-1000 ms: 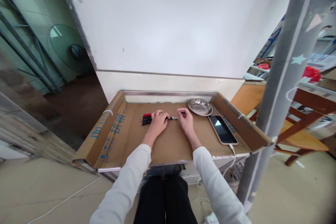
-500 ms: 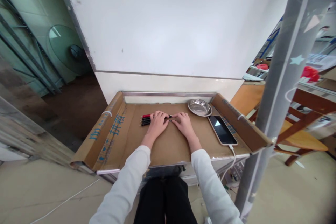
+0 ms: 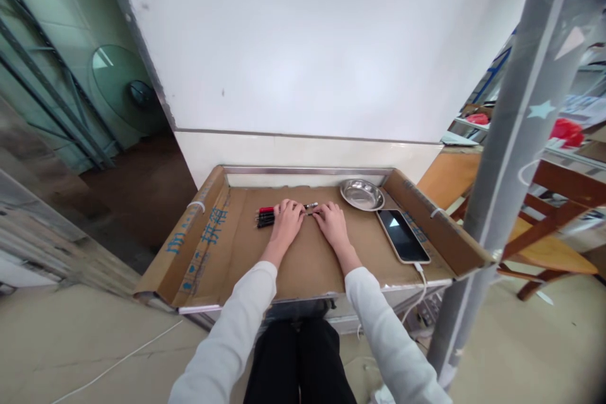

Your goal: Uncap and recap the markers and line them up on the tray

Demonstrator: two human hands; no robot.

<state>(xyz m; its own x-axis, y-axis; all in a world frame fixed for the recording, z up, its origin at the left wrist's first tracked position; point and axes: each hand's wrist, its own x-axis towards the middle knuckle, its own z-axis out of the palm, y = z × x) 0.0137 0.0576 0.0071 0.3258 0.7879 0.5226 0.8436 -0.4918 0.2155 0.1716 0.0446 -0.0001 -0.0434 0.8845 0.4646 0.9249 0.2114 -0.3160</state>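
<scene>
A small bundle of pens (image 3: 266,221), black with a red pen (image 3: 266,209) at the back, lies across the cardboard sheet (image 3: 303,268). My left hand (image 3: 286,223) is over the middle of the bundle and hides part of it, its fingertips closed on the end of a black pen. Facing it, my right hand (image 3: 333,225) has thumb and fingers pinched together at the same thin dark pen end. Just behind the fingertips a pen's light-coloured end (image 3: 311,205) sticks out to the right.
A round steel dish (image 3: 362,194) stands at the back right. In front of it lies a phone (image 3: 403,237) with a white charging cable (image 3: 423,279). Folded cardboard walls edge both sides; a white panel (image 3: 303,50) rises behind, and a grey post (image 3: 502,139) stands right.
My right hand, apart from the left a second ago, has come left to meet its fingertips. A pen's light end now shows behind the fingers. Dish and phone stay put.
</scene>
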